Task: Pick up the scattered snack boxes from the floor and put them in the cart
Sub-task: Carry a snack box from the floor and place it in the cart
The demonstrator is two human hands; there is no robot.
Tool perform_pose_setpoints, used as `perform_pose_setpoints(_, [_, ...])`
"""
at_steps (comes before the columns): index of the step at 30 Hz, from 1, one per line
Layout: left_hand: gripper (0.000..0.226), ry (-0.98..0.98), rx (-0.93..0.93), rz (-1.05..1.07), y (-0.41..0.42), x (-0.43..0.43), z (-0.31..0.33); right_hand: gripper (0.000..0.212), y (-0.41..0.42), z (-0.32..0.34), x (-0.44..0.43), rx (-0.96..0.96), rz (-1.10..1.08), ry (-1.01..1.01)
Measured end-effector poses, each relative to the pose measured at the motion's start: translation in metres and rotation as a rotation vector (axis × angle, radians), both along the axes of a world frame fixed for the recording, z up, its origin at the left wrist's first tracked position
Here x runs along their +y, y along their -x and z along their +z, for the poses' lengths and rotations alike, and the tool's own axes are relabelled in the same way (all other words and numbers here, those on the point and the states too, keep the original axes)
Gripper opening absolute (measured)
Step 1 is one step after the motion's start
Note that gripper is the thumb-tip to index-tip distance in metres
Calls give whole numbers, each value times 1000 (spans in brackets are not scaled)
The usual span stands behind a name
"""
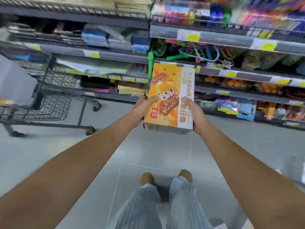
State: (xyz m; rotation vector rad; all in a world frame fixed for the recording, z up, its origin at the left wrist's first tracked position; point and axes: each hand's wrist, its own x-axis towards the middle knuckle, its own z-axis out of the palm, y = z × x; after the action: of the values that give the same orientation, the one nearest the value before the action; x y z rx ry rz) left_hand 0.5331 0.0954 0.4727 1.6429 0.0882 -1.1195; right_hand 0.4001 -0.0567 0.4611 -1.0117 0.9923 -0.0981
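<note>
An orange and white snack box point(170, 90) is held up in front of me, well above the floor, its long side pointing away. My left hand point(142, 111) grips its left edge with the thumb on the printed top. My right hand point(196, 113) grips the right edge the same way. The dark wire shopping cart point(49, 100) stands on its wheels at the left, about an arm's length left of the box. A bit of orange point(6, 101) shows inside the cart at the far left edge; what it is cannot be told.
Store shelves point(231, 75) full of goods run across the back, close behind the box. Grey tiled floor point(156, 151) lies between my feet point(165, 177) and the shelves. The picture is blurred by motion.
</note>
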Motion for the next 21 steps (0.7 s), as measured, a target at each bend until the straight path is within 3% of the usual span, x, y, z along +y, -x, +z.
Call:
perform_pose_setpoints(1, [50,14,-10,62,-18,21,3,51,-27,6,14,-6,62,12])
perform_pose_setpoints(7, [40,84,-39,281,-85,102,22,53,-148,26,68,-41,315,84])
perform_pose_setpoints(10, [22,124,-14,366,-113,132,26,33,-204,31,92,-66,426,75])
perform_pose_setpoints(21, [37,-24,-175,690,-242,201,39,30,-387,33,163,-115,724,-8])
